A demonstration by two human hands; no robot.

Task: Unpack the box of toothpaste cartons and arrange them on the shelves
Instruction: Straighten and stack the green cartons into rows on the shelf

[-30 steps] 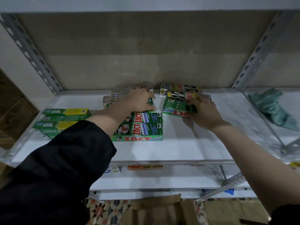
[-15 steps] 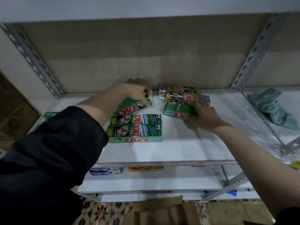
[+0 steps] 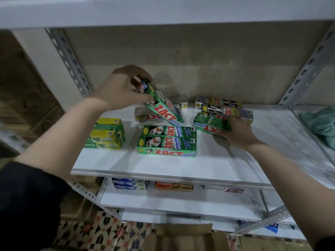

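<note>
My left hand (image 3: 125, 87) grips one end of a green Zact carton (image 3: 163, 105), tilted up above silver cartons (image 3: 145, 115) at the back of the white shelf (image 3: 163, 167). My right hand (image 3: 235, 131) holds another green Zact carton (image 3: 210, 123) low over the shelf, in front of a stack of silver and black Zact cartons (image 3: 221, 107). Between my hands lie two green Zact whitening cartons (image 3: 167, 141) side by side. A stack of green and yellow cartons (image 3: 107, 133) sits at the left.
Perforated metal uprights (image 3: 70, 60) frame the shelf. A teal cloth (image 3: 319, 124) lies on the neighbouring shelf at right. The lower shelf holds blue cartons (image 3: 129, 183), a Colgate carton (image 3: 174, 185) and a white one (image 3: 224, 189). A brown cardboard box (image 3: 181, 238) stands on the patterned floor.
My left hand has lifted the green carton's end higher and tilted it steeply. The view has shifted left, so the green and yellow stack shows again. My right hand has barely moved.
</note>
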